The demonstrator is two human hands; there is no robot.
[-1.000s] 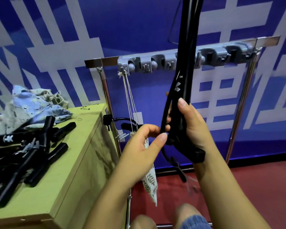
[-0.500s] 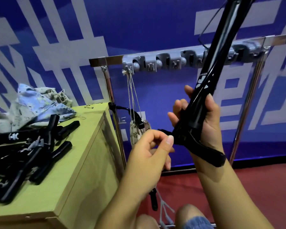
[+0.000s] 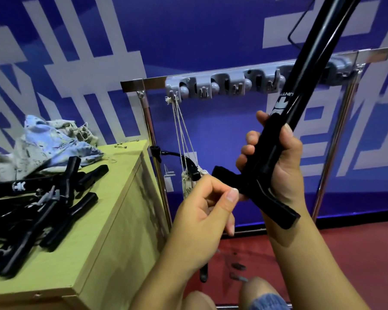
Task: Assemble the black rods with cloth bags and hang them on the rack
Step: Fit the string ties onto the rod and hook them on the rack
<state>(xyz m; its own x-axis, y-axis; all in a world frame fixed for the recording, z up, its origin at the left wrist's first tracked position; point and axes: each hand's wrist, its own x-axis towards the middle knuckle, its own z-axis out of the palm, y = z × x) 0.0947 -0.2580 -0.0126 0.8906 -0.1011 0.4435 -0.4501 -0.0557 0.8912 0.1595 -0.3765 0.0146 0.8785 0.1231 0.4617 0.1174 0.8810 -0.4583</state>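
Observation:
My right hand [image 3: 276, 157] grips a long black rod [image 3: 300, 77] near its T-shaped handle, and the rod leans up to the right across the grey rack holder [image 3: 224, 86]. My left hand [image 3: 202, 211] pinches the left tip of the handle between thumb and fingers. One assembled rod with a cloth bag [image 3: 189, 182] hangs by strings from the holder's left end. Several black rods [image 3: 43, 202] lie on the wooden table, with a heap of cloth bags [image 3: 49, 142] behind them.
The rack's metal frame [image 3: 152, 139] stands just right of the yellow-green wooden table [image 3: 112, 211], in front of a blue and white wall. Two small pins [image 3: 126, 143] lie at the table's far corner. My knees show at the bottom over a red floor.
The rod has tilted from upright to leaning right, and my right hand has shifted right with it. My left hand has moved to pinch the handle's left tip.

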